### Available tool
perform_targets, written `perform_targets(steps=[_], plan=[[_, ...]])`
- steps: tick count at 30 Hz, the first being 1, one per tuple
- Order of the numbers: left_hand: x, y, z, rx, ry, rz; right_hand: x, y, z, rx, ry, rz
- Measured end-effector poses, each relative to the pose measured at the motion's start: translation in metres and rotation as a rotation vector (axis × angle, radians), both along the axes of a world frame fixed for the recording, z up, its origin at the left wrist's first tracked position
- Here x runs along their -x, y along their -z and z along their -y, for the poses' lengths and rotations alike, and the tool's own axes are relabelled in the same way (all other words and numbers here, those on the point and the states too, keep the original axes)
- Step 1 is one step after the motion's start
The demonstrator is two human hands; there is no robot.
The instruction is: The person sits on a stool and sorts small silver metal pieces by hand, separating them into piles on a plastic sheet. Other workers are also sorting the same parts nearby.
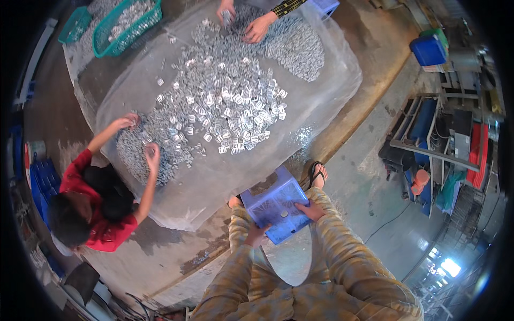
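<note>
A blue plastic stool (274, 199) is tilted in front of my legs, between my feet and the edge of the plastic sheet. My left hand (258, 235) is closed on the stool's near left edge. On its right edge, my right hand (311, 210) grips with the thumb over the top. The undersides of the fingers on both hands are partly hidden by the stool. Beyond it, a large heap of small silvery metal pieces (241, 112) lies spread over the clear plastic sheet (300, 128).
At the left, a person in a red shirt (110, 232) handles pieces. Another person's hands (258, 29) work at the far side. Green baskets (115, 48) stand at the upper left. A rack (428, 139) stands at the right, with a cable (388, 222) on the floor.
</note>
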State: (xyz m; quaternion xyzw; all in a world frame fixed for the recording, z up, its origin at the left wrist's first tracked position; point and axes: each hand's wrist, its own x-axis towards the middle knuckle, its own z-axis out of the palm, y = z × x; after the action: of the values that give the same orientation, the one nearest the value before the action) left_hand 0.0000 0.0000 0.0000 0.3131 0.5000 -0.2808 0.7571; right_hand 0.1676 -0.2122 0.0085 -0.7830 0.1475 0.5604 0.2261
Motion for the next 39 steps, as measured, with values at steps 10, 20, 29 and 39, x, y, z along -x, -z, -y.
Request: perform_targets(steps=[10,20,29,39], plan=[[-0.004,0.163,0.034,-0.429,0.027,-0.055,-0.038,0.130,-0.007,-0.199,-0.022,0.150],[-0.033,-0.208,-0.088,-0.473,1.182,0.169,-0.064,-0.235,0.011,0.009,-0.818,0.395],[-0.019,-0.235,-0.083,-0.239,1.175,0.814,-0.079,-0.315,-0.007,-0.095,-1.062,-0.290],[-0.331,-0.014,-0.118,-1.426,1.132,0.685,-0.266,-0.034,-0.145,-0.308,-0.942,0.845]])
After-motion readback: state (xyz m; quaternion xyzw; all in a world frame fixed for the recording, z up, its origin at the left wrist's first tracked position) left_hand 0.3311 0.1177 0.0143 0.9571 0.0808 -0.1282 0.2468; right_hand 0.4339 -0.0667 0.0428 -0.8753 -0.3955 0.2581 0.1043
